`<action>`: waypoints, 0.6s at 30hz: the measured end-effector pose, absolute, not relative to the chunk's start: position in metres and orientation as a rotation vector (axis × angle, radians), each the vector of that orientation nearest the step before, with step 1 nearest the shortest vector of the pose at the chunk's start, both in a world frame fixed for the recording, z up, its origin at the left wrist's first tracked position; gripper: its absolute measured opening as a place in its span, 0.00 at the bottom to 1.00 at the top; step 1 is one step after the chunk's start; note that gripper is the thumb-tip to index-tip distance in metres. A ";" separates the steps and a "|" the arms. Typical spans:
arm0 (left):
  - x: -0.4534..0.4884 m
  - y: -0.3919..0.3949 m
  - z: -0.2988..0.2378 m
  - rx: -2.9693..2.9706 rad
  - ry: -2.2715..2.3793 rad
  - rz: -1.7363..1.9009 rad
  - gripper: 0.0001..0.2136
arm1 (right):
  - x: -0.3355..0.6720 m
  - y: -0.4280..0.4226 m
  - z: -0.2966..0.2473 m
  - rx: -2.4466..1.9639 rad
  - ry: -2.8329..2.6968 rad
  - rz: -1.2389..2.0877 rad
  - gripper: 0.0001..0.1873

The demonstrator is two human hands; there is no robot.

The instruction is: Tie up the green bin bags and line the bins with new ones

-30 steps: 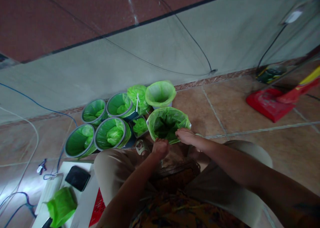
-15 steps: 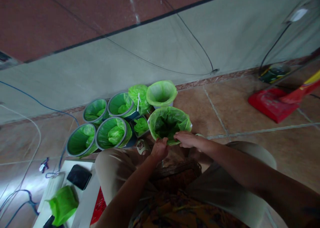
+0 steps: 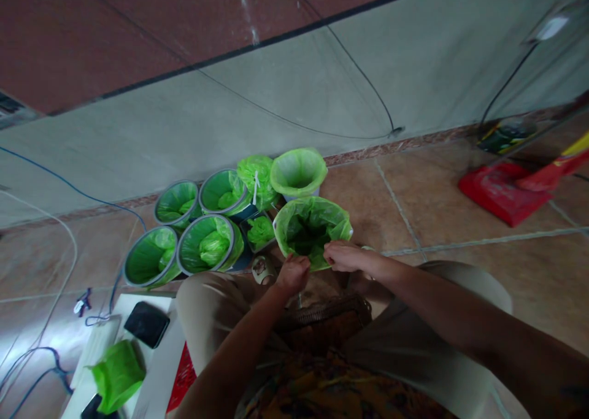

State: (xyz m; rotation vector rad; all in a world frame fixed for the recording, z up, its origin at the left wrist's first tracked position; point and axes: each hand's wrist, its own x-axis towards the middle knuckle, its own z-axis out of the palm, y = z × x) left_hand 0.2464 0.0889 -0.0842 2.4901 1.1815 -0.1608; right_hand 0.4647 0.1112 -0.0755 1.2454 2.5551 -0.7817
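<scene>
Between my feet stands a bin lined with a green bin bag (image 3: 294, 213), its edge folded out over the rim. My left hand (image 3: 294, 273) is closed on the bag's near edge, on the left side. Farther right along the same edge, my right hand (image 3: 343, 256) pinches the green plastic with curled fingers. The bin's outer wall is mostly covered by the bag. Just behind it, against the wall, is a second lined bin (image 3: 299, 170), with the bag's edge spread over its rim.
Several grey-rimmed bins with green liners, among them a front bin (image 3: 181, 256), stand to the left. A green bag roll (image 3: 117, 370) and a black phone-like object (image 3: 146, 325) lie on a white surface at lower left. A red dustpan (image 3: 501, 192) rests on the tiles at right.
My right hand's fingers have curled closed on the bag's edge and shifted slightly right. My left hand stays at nearly the same spot on the edge.
</scene>
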 end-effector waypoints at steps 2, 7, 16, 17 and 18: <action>0.245 0.088 -0.083 2.492 1.163 -0.163 0.06 | 0.465 0.110 -0.073 1.272 2.519 -0.764 0.08; 0.245 0.085 -0.083 2.479 1.173 -0.071 0.04 | 0.462 0.111 -0.061 1.252 2.508 -0.792 0.07; 0.257 0.087 -0.092 2.532 1.157 -0.046 0.13 | 0.457 0.113 -0.078 1.292 2.624 -0.787 0.15; 0.257 0.088 -0.094 2.540 1.167 -0.095 0.12 | 0.457 0.113 -0.082 1.299 2.605 -0.788 0.14; 0.257 0.088 -0.095 2.551 1.180 -0.146 0.11 | 0.457 0.112 -0.086 1.331 2.573 -0.793 0.12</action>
